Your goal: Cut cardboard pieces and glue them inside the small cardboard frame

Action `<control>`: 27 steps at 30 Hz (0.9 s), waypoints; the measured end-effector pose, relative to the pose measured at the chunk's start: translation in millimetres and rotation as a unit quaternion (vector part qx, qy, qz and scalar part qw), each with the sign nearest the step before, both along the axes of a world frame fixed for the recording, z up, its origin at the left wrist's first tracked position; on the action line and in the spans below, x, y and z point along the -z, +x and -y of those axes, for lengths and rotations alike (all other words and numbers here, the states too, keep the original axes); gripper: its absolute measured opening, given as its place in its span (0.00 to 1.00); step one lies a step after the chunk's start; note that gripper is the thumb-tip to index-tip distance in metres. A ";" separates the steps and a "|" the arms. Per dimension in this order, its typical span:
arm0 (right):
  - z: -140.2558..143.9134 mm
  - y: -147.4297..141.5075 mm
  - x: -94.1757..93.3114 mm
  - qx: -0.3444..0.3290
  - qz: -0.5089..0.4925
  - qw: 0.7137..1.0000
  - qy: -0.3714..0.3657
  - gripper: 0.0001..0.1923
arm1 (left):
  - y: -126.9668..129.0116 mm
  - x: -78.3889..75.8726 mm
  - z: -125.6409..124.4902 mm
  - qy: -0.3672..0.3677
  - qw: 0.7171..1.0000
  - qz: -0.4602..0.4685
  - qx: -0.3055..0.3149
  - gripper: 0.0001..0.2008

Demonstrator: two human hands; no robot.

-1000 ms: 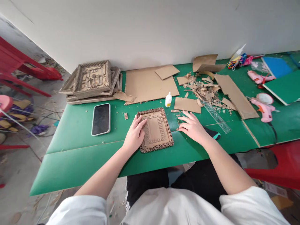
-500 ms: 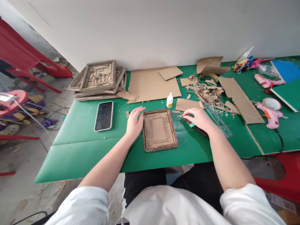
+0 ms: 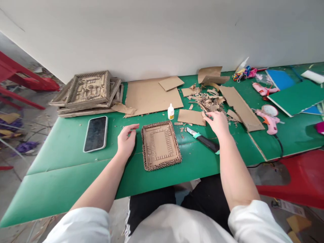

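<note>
Two hands were on the green table (image 3: 76, 168). My left hand (image 3: 126, 140) lay loose and half open, holding nothing, just beside the left edge of the cardboard frame (image 3: 160, 145), which sat flat in front of me. My right hand (image 3: 217, 123) reached out to the pile of cardboard scraps (image 3: 207, 99), and its fingers (image 3: 208, 115) touched the bits at the near edge; I could not tell if they pinched one. The knife (image 3: 204, 140) lay on the table between the frame and my right arm, with no hand on it. I think picking a scrap went best with a slow reach, fingertips only, and my wrist kept away from the blade. The small glue bottle (image 3: 171, 111) stood just behind the frame, easy to knock over. The phone (image 3: 96, 133) lay dark to the left. I could read no words on anything; the bottle's label was too small.
</note>
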State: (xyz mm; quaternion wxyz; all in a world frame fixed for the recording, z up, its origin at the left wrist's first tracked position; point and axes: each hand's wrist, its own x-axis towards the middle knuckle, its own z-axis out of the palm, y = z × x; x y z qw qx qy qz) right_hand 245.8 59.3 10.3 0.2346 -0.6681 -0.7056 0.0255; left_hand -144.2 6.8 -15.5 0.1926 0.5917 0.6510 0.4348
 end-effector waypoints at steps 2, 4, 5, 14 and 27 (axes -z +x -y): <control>0.0 -3.2 3.9 -0.013 0.000 1.000 0.003 0.12 | 1.5 0.1 2.0 -0.010 1.000 0.002 0.004 0.14; 0.6 -4.6 3.5 -0.012 -0.020 1.000 0.003 0.11 | 3.0 -0.4 3.4 -0.016 1.000 0.003 0.004 0.14; 1.2 -5.1 1.5 -0.009 -0.025 1.000 0.005 0.12 | 3.5 -0.9 3.9 -0.017 1.000 0.003 0.004 0.14; 23.9 -41.4 -35.3 -0.088 -0.511 0.849 -0.101 0.13 | 6.4 -5.4 4.9 0.009 1.000 0.026 -0.004 0.14; 73.0 -130.6 -18.1 -0.375 -0.102 0.907 0.164 0.19 | 47.3 -34.7 52.2 0.064 0.967 0.036 0.242 0.20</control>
